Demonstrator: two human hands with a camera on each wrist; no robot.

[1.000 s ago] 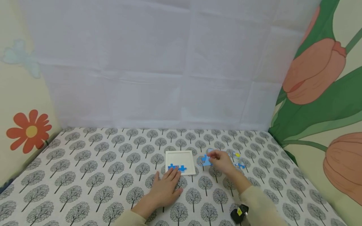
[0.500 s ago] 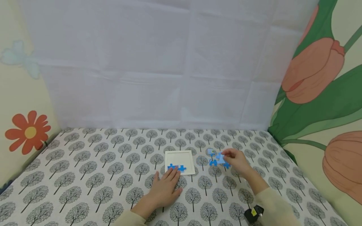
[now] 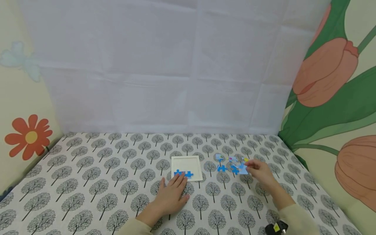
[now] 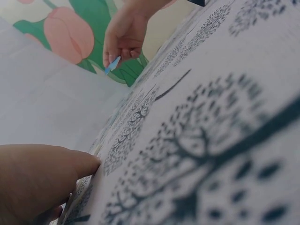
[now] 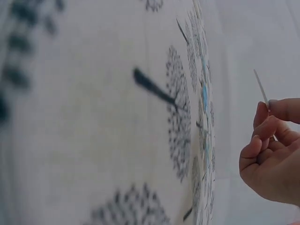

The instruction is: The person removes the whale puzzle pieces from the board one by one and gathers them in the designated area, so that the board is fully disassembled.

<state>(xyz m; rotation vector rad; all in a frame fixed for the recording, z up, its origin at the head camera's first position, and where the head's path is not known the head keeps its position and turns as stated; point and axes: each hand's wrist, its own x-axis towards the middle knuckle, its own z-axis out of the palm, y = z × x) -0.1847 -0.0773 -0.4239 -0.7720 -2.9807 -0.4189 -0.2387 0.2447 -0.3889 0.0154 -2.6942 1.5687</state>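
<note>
My right hand pinches a light blue jigsaw piece between thumb and fingers, raised above the cloth on the right. The right wrist view catches this piece edge-on, thin and tilted. In the left wrist view, the pinched piece is off the table. My left hand lies flat with fingers spread, its fingertips on the near edge of a white puzzle tray. Joined blue jigsaw pieces lie along the tray's near side, partly covered by those fingertips.
Several loose pieces lie right of the tray, among them a dark blue piece, another blue piece and a pale one. A tree-patterned cloth covers the table. White fabric hangs behind it.
My right hand has moved right with the light blue piece, away from the tray, uncovering several loose pieces on the cloth. The left hand stays in place.
</note>
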